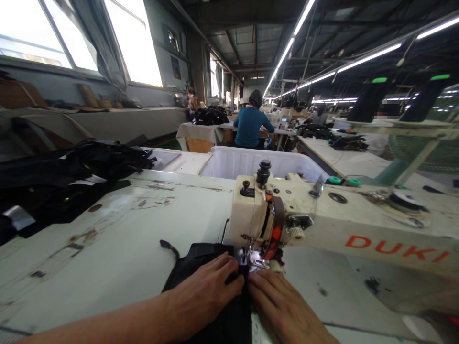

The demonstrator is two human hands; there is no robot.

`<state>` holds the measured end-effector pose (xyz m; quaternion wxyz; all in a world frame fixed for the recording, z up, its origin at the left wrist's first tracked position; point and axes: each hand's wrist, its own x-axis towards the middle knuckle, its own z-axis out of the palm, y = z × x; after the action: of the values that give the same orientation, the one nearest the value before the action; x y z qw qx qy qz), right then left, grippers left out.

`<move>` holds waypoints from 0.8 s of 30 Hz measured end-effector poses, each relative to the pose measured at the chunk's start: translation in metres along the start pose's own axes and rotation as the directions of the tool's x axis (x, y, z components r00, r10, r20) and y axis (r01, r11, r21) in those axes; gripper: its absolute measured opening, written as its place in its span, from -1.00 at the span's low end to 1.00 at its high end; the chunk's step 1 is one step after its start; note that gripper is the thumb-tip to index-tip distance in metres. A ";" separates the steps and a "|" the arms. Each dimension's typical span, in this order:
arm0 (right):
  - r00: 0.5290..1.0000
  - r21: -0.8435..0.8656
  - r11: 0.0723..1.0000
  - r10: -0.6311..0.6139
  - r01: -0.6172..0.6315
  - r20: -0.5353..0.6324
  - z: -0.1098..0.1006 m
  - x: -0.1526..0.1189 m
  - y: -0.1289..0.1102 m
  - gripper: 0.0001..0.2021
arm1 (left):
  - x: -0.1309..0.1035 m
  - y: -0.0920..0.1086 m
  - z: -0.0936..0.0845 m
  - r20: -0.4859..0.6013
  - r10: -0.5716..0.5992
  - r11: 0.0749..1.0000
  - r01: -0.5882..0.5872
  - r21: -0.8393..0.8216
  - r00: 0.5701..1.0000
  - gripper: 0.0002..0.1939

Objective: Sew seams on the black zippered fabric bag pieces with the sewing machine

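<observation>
A black fabric piece [229,315] lies on the sewing machine bed, its upper end at the lit needle area [247,258]. My left hand [204,291] rests on top of it with bent fingers, the thumb and forefinger closed on the cloth just left of the presser foot. Along the fabric's right edge my right hand [283,301] lies flat, fingers stretched out and close together, the tips close to the presser foot. Above both hands is the cream sewing machine head [251,215]. A short dark strip [169,248] sticks out at the fabric's upper left. My fingertips are partly hidden.
A heap of black garment pieces [71,181] covers the table's left side. Behind the machine stands a white plastic bin [233,160]. A person in a blue top [252,126] sits farther ahead. Black thread cones [369,102] stand on a rack at right.
</observation>
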<state>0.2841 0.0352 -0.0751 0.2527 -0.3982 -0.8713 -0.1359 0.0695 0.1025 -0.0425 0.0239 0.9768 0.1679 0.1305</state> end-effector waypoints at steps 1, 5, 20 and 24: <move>1.000 0.010 1.000 0.010 -0.010 -0.003 0.001 -0.002 0.000 -0.70 | -0.002 0.001 0.001 0.000 0.005 1.000 -0.005 0.024 1.000 -0.81; 0.998 0.044 0.998 0.047 -0.046 -0.033 0.009 -0.007 0.000 -0.73 | -0.007 0.005 0.006 -0.025 0.029 0.987 -0.025 0.157 0.999 -0.74; 0.999 -0.009 1.000 0.027 -0.027 -0.038 0.005 -0.003 -0.001 -0.67 | -0.011 0.009 0.015 0.042 0.023 0.988 -0.029 0.150 0.999 -0.68; 1.000 -0.005 1.000 0.015 -0.015 -0.025 0.003 0.000 -0.001 -0.67 | -0.011 0.008 0.017 0.041 0.005 0.991 -0.011 0.136 0.999 -0.69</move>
<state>0.2822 0.0353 -0.0779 0.2638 -0.4038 -0.8645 -0.1412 0.0667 0.0912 -0.0604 -0.0399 0.9793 0.1719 0.0988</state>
